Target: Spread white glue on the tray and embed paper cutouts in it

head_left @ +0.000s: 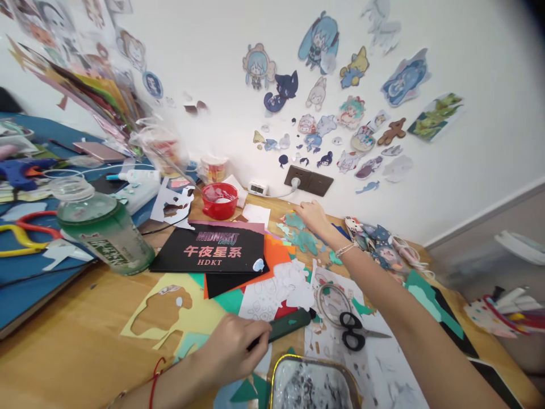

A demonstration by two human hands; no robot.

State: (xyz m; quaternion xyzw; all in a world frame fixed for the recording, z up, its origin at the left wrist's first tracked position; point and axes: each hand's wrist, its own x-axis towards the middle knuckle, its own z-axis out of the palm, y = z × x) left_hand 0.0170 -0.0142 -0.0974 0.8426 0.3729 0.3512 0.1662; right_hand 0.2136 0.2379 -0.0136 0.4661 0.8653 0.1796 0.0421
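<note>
My left hand (238,343) is closed round the near end of a dark green oblong object (292,325), held low over scattered paper. What kind of object it is I cannot make out. My right hand (313,216) reaches to the back of the table by the wall, its fingers curled down beside teal paper cutouts (304,240). Whatever is in those fingers is hidden. Black-handled scissors (355,332) lie on a printed sheet (378,363) under my right forearm. A gold-rimmed tray (315,386) with a grey-white, dark-speckled inside sits close to me.
A green-tinted bottle (104,233) and red-and-yellow scissors (29,230) are at the left. Behind a black booklet (208,250) stands a red bowl (220,200). Yellow cut paper (170,307) lies in front. A plug sits in the wall socket (309,180), below several stickers.
</note>
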